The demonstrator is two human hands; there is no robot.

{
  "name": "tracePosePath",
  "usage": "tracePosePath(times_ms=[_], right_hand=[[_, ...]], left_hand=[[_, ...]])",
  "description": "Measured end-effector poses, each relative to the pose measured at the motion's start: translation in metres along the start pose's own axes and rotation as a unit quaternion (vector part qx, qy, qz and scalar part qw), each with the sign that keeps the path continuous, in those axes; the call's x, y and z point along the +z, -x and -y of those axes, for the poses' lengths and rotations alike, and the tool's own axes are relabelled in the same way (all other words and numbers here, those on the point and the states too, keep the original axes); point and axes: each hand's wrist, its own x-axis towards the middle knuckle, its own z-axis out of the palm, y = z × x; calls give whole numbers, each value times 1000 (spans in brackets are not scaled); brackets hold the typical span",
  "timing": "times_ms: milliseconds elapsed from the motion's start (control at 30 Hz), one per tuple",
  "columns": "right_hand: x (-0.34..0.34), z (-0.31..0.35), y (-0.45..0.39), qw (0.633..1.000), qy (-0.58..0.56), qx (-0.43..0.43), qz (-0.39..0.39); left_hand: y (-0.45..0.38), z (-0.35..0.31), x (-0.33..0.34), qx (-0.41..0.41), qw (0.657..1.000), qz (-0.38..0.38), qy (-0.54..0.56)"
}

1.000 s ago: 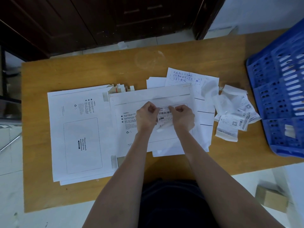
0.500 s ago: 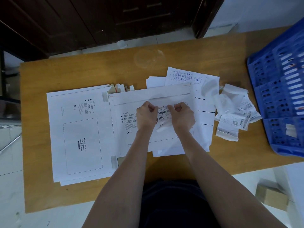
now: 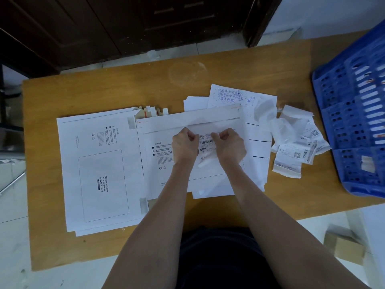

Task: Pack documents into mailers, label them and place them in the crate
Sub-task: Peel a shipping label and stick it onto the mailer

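Note:
A white mailer (image 3: 166,130) lies flat at the table's middle, its flap at the far side. Over it my left hand (image 3: 184,146) and my right hand (image 3: 230,144) both pinch a small barcode label (image 3: 206,142) between them, one at each side. A curl of backing paper (image 3: 205,163) hangs under the label. White documents (image 3: 258,130), one with blue handwriting, lie under and to the right of the mailer. A stack of blank mailers (image 3: 98,163) rests at the left. The blue plastic crate (image 3: 354,122) stands at the right edge.
A heap of loose labels and peeled backing strips (image 3: 295,142) lies between the documents and the crate. Small cardboard pieces (image 3: 150,112) sit behind the mailer stack. A cardboard box (image 3: 343,247) is on the floor at lower right. Dark cabinet doors (image 3: 125,24) stand beyond the table.
Both hands stay on the label over the mailer, with only slight finger movement. Nothing else has moved.

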Motion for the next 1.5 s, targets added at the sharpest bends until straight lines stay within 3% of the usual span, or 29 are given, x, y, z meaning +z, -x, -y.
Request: tracePosePath(times_ms=[200, 333, 400, 567, 867, 1133, 1500], right_hand=[[2, 0, -2, 1000, 20, -6, -1], [1, -2, -1, 991, 110, -64, -34], [1, -3, 0, 982, 155, -95, -53], [2, 4, -4, 983, 171, -61, 5], [-11, -2, -25, 999, 21, 12, 47], [-13, -3, -20, 999, 2, 13, 36], [-30, -13, 7, 991, -7, 69, 113]], left_hand=[[0, -3, 1, -6, 1000, -3, -31], [1, -7, -5, -17, 985, -26, -168], [2, -6, -7, -23, 983, -34, -181], [-1, -4, -6, -38, 984, -19, -173], [-9, 2, -10, -70, 993, -11, -96], [-4, -2, -12, -64, 989, 3, -130], [27, -4, -20, -44, 979, 39, -196]])
